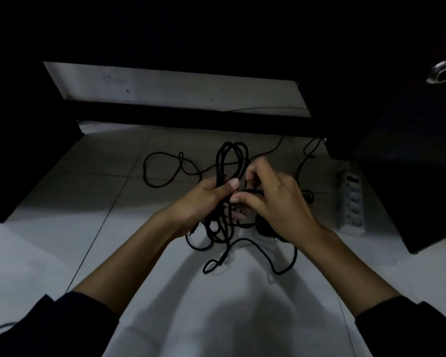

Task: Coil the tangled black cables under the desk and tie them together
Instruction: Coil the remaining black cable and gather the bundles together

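Already a bundle of long loops of thin black cable (229, 163) is grasped at its waist by the left hand (206, 199), the fingers curled round the strands and the thumb laid across the front. A single strand at the bundle's middle is pinched by the right hand (273, 199), thumb against curled fingertips, just beside the left thumb; what exactly is held under those fingers cannot be told in the dim light.

The step in hand is judged to be the binding: a free length is being led round the middle of the coil. It is best done if the left grip is kept firm, so that the loops are not let slip out of line, and if each turn is drawn snug against the one before. The slack tail (265, 256) lying on the pale tiled floor (62, 240) below the hands should be fed through in stages, since it curls back on itself and may snag. One more loose run of black cable (162, 168) is spread on the tiles to the left, well apart from the bundle, and should be gathered in before the tie is closed.

A white power strip (352, 202) lies to the right, near a dark desk panel (410, 163). A dark crossbar (191, 117) is seen behind.
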`<state>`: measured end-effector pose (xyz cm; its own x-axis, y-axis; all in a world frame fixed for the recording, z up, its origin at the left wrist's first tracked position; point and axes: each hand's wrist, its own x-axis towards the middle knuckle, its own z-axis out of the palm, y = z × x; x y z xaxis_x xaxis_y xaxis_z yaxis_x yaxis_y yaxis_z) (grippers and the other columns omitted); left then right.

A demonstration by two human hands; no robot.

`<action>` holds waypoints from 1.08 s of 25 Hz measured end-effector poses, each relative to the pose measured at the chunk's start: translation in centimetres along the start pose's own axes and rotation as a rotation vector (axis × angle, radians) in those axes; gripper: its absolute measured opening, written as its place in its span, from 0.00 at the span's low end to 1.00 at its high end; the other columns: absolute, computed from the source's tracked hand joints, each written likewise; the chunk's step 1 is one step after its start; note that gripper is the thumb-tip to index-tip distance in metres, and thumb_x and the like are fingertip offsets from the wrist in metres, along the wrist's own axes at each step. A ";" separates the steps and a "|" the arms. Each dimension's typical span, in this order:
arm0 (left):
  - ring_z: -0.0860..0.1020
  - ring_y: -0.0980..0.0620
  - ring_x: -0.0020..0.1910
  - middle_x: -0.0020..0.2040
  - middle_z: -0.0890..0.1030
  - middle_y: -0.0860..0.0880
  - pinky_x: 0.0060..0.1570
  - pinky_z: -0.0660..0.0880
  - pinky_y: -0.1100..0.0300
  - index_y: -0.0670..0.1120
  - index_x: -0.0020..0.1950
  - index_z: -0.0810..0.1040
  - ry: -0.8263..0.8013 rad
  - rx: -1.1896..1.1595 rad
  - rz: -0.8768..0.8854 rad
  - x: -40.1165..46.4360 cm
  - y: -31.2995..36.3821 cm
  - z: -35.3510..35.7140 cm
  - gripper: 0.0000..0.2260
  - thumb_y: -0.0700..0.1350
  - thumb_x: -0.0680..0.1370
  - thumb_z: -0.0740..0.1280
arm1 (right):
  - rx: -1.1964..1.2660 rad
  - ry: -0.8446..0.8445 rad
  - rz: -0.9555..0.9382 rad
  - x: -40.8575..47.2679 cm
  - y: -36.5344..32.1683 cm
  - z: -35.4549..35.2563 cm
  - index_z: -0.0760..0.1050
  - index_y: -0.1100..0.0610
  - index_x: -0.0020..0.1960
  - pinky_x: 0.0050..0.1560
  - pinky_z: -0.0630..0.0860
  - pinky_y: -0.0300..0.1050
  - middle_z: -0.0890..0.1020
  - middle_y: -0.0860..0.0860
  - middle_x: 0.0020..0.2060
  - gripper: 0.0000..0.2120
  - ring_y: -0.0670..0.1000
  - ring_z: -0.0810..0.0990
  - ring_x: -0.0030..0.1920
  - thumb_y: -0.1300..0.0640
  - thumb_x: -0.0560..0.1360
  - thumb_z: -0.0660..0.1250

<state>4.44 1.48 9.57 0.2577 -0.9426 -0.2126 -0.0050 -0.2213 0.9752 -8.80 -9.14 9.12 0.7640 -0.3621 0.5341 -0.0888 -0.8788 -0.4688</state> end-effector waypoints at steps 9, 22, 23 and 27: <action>0.58 0.56 0.20 0.25 0.61 0.51 0.21 0.63 0.63 0.44 0.42 0.73 -0.030 -0.010 -0.089 -0.6 0.2 -0.4 0.13 0.52 0.81 0.61 | 0.113 -0.120 0.072 -0.6 1.5 -0.9 0.73 0.57 0.44 0.40 0.67 0.26 0.73 0.41 0.39 0.12 0.37 0.73 0.41 0.53 0.70 0.74; 0.59 0.58 0.19 0.24 0.59 0.54 0.22 0.66 0.64 0.46 0.42 0.70 0.030 -0.324 0.101 -0.7 0.0 -1.7 0.13 0.52 0.81 0.57 | 0.193 -0.285 0.365 -3.9 4.6 -1.7 0.75 0.55 0.51 0.47 0.77 0.40 0.84 0.45 0.43 0.06 0.42 0.81 0.46 0.54 0.81 0.61; 0.59 0.58 0.19 0.25 0.60 0.54 0.23 0.67 0.64 0.46 0.42 0.70 0.047 -0.295 0.102 -0.6 -0.2 -1.7 0.13 0.52 0.81 0.57 | 0.257 -0.254 0.384 -3.7 4.2 -1.7 0.76 0.53 0.52 0.48 0.78 0.42 0.84 0.46 0.42 0.06 0.42 0.82 0.46 0.55 0.81 0.60; 0.60 0.56 0.21 0.25 0.61 0.53 0.25 0.69 0.62 0.47 0.38 0.65 0.105 -0.153 0.122 -0.3 -0.9 -0.3 0.15 0.54 0.81 0.56 | 0.566 -0.001 0.456 -1.9 1.3 -1.1 0.75 0.51 0.53 0.36 0.78 0.45 0.81 0.50 0.33 0.08 0.52 0.80 0.34 0.56 0.82 0.57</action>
<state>4.69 2.01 8.76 0.3634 -0.9271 -0.0922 0.1021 -0.0587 0.9930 -11.04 -9.92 8.30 0.7306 -0.6536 0.1977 -0.0547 -0.3446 -0.9371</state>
